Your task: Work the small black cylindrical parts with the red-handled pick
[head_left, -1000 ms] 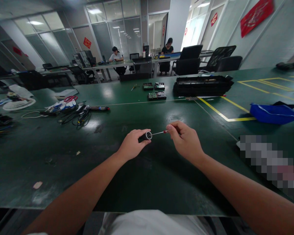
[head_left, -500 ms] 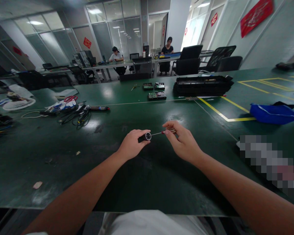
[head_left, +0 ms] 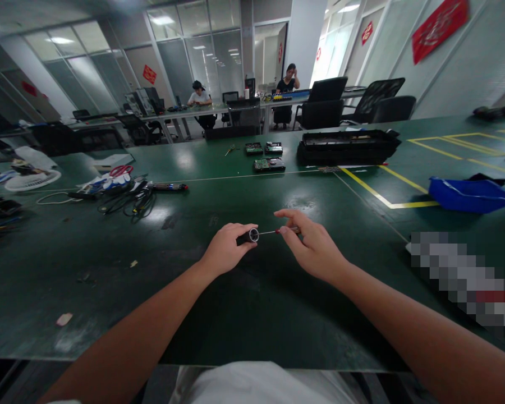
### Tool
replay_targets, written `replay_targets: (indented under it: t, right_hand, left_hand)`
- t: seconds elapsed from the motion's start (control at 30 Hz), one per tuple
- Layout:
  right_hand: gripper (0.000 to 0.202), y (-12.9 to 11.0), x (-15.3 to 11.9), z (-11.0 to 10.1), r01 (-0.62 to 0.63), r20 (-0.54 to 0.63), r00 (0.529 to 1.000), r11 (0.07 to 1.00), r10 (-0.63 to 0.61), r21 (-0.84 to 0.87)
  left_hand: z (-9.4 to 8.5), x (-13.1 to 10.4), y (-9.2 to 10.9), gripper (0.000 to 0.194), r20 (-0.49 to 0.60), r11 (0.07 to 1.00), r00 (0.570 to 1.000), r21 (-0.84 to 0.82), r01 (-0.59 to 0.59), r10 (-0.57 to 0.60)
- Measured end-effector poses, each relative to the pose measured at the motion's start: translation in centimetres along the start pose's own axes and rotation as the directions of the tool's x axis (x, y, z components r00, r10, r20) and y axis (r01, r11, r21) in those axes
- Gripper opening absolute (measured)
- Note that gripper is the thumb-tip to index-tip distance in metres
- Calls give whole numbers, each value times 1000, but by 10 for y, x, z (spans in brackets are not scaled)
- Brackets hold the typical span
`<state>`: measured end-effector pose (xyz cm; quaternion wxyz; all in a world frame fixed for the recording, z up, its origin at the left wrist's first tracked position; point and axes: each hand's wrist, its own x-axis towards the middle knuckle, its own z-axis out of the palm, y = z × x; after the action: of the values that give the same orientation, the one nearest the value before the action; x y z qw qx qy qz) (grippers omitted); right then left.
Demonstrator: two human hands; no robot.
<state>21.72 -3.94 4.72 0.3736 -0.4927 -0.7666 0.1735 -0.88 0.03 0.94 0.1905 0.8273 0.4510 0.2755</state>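
My left hand (head_left: 226, 247) grips a small black cylindrical part (head_left: 247, 236) between thumb and fingers, its pale round rim turned to the right. A screwdriver (head_left: 278, 231) with a thin metal shaft and reddish handle is held in my right hand (head_left: 313, 242). Its shaft points left and the tip reaches the part's round opening; how deep it goes I cannot tell. My right index finger is raised off the handle while the thumb presses on it. Both hands are just above the green table (head_left: 252, 314).
Circuit-board drives (head_left: 269, 164) lie beyond my hands, near a long black casing (head_left: 347, 147). On the left are tangled cables (head_left: 141, 199) and red scissors (head_left: 121, 170). A blue bin (head_left: 473, 195) and a pixelated object (head_left: 458, 275) lie right. Two people sit at a far desk.
My right hand's fingers have shifted on the screwdriver handle, the index finger reaching slightly further left. The left hand holds the part almost still. A person in the background has raised a hand.
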Motion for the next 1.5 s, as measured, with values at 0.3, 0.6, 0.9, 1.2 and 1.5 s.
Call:
replay_targets:
  t: [0.3,0.6,0.9,1.2,1.5]
  right_hand:
    - [35,3,1,2,-96,-15,995,995,97,42]
    - [22,7,-1,5,-73,-105,991,990,86,117]
    - [33,8,5,2,-104,15,994,994,104,43]
    - [18,0,1,1,-50,27,998,997,48,64]
    - [16,9,0,5,-167,-13,985,962,174,216]
  left_hand:
    - [0,0,0,42,-2,1000,1000,-2,-5,5]
    - [0,0,1,42,-12,1000,1000,-5,-4,4]
    - [-1,1,-1,42,-5,1000,1000,4,0,0]
    - [0,1,0,42,-12,1000,1000,-5,9,-9]
    - [0,0,0,41,-5,1000,1000,-8,12,-12]
